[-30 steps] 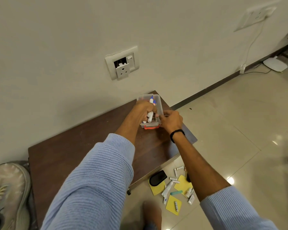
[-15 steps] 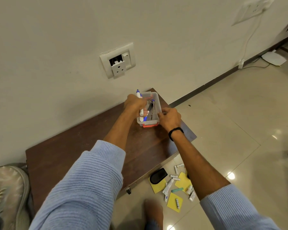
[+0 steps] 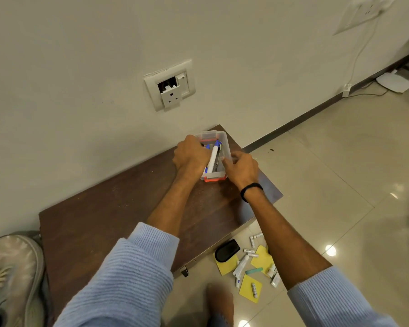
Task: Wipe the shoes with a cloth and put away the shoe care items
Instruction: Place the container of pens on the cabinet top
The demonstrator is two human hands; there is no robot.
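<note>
A clear plastic box (image 3: 225,147) with orange clips stands at the far right end of the low brown table (image 3: 99,220), against the wall. My left hand (image 3: 190,156) is curled over the box's left side and holds a white tube with blue ends (image 3: 213,155), which lies lengthwise inside the box. My right hand (image 3: 242,168) pinches the box's right wall near the front. A pale worn shoe (image 3: 12,274) lies on the floor at the lower left. Whatever else is in the box is mostly hidden by my hands.
On the tiled floor by the table's front corner lie a black oval brush (image 3: 227,250), yellow pads (image 3: 250,288), a teal strip and several small white tubes (image 3: 240,267). My bare foot (image 3: 220,305) is beside them. A wall socket (image 3: 170,87) is above the table.
My left hand held the tube upright at the box's left edge half a second ago; now the tube lies down inside the box. My right hand stays on the box's right side.
</note>
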